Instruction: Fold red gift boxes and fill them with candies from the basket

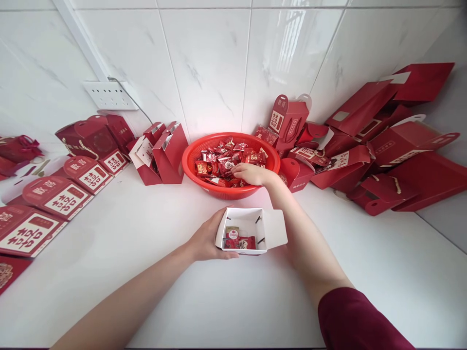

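Observation:
My left hand is wrapped round the left side of a small gift box, holding it above the white table. The box is open at the top, white inside, with its flap out to the right. A gold-and-red wrapped candy and a red wrapped candy lie in its bottom. Beyond it, my right hand reaches over the rim of a red plastic basket and rests on the wrapped candies heaped there. Its fingers are stretched out to the left; the undersides of the fingertips are hidden.
Red gift boxes stand in a row along the left. Upright red boxes are left of the basket. More red boxes are piled at the right, against the tiled wall. A power strip with a cable hangs there.

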Motion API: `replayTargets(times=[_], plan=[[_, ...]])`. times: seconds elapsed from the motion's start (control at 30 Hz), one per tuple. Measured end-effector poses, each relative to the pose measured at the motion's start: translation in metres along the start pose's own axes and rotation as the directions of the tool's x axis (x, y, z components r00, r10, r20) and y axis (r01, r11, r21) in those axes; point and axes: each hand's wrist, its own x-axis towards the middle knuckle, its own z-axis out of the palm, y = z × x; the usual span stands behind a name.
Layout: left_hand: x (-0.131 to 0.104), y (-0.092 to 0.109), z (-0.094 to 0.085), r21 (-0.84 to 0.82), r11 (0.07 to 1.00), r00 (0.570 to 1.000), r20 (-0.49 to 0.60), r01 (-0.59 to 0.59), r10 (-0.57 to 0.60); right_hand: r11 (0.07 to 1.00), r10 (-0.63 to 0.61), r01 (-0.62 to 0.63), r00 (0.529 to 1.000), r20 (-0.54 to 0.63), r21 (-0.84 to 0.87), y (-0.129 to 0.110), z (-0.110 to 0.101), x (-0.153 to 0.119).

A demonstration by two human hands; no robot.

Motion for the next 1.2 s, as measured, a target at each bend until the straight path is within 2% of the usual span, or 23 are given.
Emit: replayTargets(times=[0.07, 0.13, 0.23, 0.3, 0.4, 0.5, 0.57, 0.63, 0.7, 0.8, 0.9, 0.97, 1.03, 1.2], plan=[[0.0, 0.0, 0.0, 0.01, 1.0, 1.0, -0.003, 0.002, -0.001, 0.997, 0.038, -0.035, 0.998, -0.043, 0.071, 0.0, -0.002, -0.003], [0.0, 0.0, 0.0, 0.009, 1.0, 1.0, -0.002, -0.002, 0.002, 0.962, 0.121, -0.093, 0.988, -0.097, 0.256, -0.001, -0.004, -0.006], [0.0, 0.0, 0.001, -0.007, 1.0, 1.0, 0.002, -0.008, 0.008, 0.817, 0.255, -0.138, 0.957, -0.136, 0.56, -0.002, -0.005, -0.007], [0.0, 0.0, 0.0, -0.006, 1.0, 1.0, 0.003, -0.011, 0.011, 0.773, 0.3, -0.14, 0.94, -0.162, 0.619, -0.002, -0.006, -0.007], [0.0, 0.0, 0.0, 0.022, 0.999, 1.0, 0.003, -0.024, 0.024, 0.848, 0.294, -0.149, 0.93, -0.219, 0.509, -0.005, -0.005, -0.008], [-0.001, -0.002, 0.0, 0.125, 0.986, 0.993, -0.013, -0.111, 0.113, 0.973, 0.178, -0.143, 0.965, -0.193, 0.181, -0.011, -0.003, -0.011], [-0.003, -0.005, 0.002, 0.24, 0.95, 0.976, -0.035, -0.199, 0.214, 0.992, 0.126, -0.126, 0.983, -0.134, 0.008, -0.016, -0.001, -0.013], [-0.005, -0.008, 0.003, 0.335, 0.906, 0.956, -0.043, -0.259, 0.289, 0.992, 0.108, -0.115, 0.987, -0.123, -0.051, -0.017, 0.001, -0.012], [-0.006, -0.009, 0.004, 0.373, 0.887, 0.952, -0.034, -0.271, 0.305, 0.993, 0.116, -0.117, 0.978, -0.172, 0.01, -0.015, 0.001, -0.011], [-0.005, -0.007, 0.003, 0.358, 0.908, 0.968, -0.038, -0.22, 0.25, 0.955, 0.159, -0.089, 0.959, -0.233, 0.284, -0.009, -0.001, -0.011], [0.0, -0.002, 0.001, 0.256, 0.964, 0.988, -0.114, -0.073, 0.105, 0.857, 0.143, -0.013, 0.966, -0.214, 0.515, -0.004, -0.003, -0.013], [0.003, 0.001, 0.001, 0.117, 0.993, 0.984, -0.177, 0.03, -0.009, 0.806, 0.123, 0.002, 0.977, -0.171, 0.592, -0.004, -0.005, -0.015], [0.006, 0.001, 0.002, -0.005, 0.997, 0.974, -0.211, 0.081, -0.08, 0.761, 0.127, -0.015, 0.984, -0.126, 0.649, -0.006, -0.006, -0.017], [0.008, -0.001, 0.002, -0.044, 0.996, 0.973, -0.213, 0.084, -0.091, 0.722, 0.181, -0.068, 0.979, -0.093, 0.689, -0.009, -0.009, -0.018]])
